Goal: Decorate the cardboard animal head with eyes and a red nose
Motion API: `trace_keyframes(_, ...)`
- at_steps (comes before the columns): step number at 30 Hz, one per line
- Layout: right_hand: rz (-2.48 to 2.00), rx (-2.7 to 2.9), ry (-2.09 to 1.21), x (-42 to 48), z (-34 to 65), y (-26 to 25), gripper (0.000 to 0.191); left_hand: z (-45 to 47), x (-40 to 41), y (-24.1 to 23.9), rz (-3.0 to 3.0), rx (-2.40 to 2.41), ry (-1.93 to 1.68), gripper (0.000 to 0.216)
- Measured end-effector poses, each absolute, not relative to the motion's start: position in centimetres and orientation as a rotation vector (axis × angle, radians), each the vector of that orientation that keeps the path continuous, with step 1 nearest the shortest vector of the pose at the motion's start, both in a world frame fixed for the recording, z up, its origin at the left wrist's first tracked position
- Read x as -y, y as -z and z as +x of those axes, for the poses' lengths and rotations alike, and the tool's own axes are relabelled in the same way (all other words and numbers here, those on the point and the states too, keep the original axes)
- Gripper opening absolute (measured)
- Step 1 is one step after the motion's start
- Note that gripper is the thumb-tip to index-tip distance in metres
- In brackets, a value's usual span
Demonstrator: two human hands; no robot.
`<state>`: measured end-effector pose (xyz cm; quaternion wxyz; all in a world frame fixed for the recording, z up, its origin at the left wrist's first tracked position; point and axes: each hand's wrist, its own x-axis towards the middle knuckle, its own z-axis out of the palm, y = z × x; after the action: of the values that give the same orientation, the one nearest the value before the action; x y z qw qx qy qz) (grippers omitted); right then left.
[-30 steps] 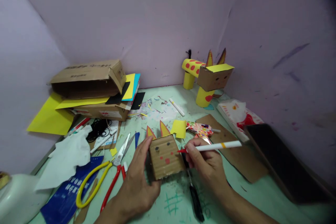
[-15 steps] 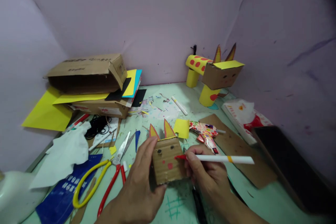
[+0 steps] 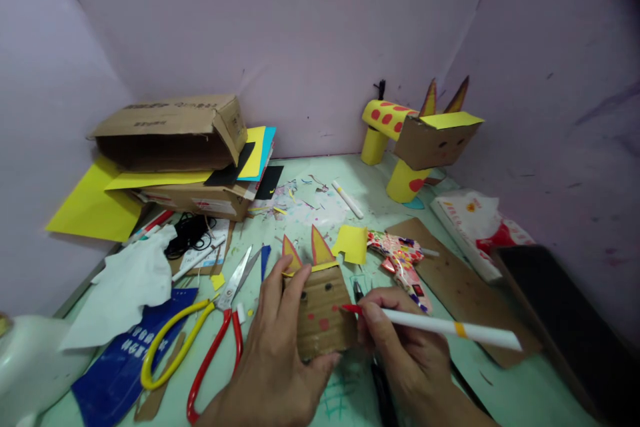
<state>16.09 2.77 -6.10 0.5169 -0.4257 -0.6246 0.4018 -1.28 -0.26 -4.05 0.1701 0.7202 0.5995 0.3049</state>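
Note:
My left hand [image 3: 280, 340] wraps round the left side of a small cardboard box [image 3: 325, 310], its fingers over the top edge and its thumb at the lower edge. The box bears drawn dark eyes, red dots and two pointed yellow paper ears [image 3: 321, 247] edged in red. In my right hand [image 3: 407, 340] is a white marker [image 3: 450, 328] with a yellow band, pinched near its red tip. That tip is close to the red dot on the box's right side; I cannot tell whether it touches. A black pen [image 3: 383, 390] lies partly under my right hand.
Scissors [image 3: 227, 307] with yellow and red handles lie open on the left. Cardboard boxes [image 3: 165, 117] and coloured paper are stacked behind. A spotted yellow cardboard animal [image 3: 435, 143] stands at the back right. A glue gun [image 3: 397, 253], tissue pack [image 3: 465, 227] and phone [image 3: 555, 320] are on the right.
The marker's tip has drawn slightly back from the box, and a red dot now shows on the right side. My left fingers have shifted further over the top. The view has moved slightly.

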Motion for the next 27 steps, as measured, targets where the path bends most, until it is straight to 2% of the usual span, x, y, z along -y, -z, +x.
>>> trace_keyframes(5, -0.967, 1.617, -0.794, -2.4, 16.4, 5.7, 0.014, -1.4, 0.1, 4.1, 2.027, -1.666, -0.883, 0.087)
trace_keyframes(15, -0.992, 1.632, -0.757, -2.7, 15.9, 5.8, 0.015, -1.5, 0.3, 4.3, 2.027, -1.649, -0.908, 0.090)
trace_keyframes(27, -1.083, 1.599, -0.833, -2.2, 16.9, 7.6, 0.007, -0.9, 0.4, 4.1, 1.959, -1.740, -0.932, 0.093)
